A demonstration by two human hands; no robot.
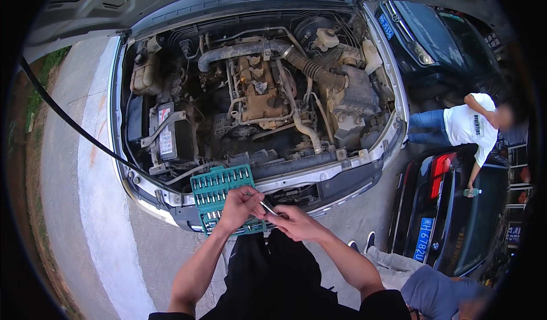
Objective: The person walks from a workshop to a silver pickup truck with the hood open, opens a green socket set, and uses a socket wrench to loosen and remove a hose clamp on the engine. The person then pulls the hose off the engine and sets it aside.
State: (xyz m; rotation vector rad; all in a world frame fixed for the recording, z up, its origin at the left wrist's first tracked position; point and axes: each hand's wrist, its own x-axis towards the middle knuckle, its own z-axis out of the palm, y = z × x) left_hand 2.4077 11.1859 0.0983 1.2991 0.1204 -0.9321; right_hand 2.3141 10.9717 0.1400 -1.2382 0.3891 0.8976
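Note:
My left hand (240, 207) and my right hand (296, 223) meet in front of the engine bay. Between them runs a short shiny metal rod (268, 208), perhaps a socket tool; its exact kind is too small to tell. The fingers of both hands are closed on it, the left at its upper end and the right at its lower end. Under and beside my left hand lies an open green socket set case (223, 177), resting on the car's front edge. Rows of silver sockets fill it, and my left hand hides part of its lower half.
Beyond the case is the open engine bay, with a brown engine block (262, 101), a battery (166, 131) and an air hose (312, 69). A black prop rod (74, 118) slants at left. Dark cars and two people, one in a white shirt (470, 123), are at right.

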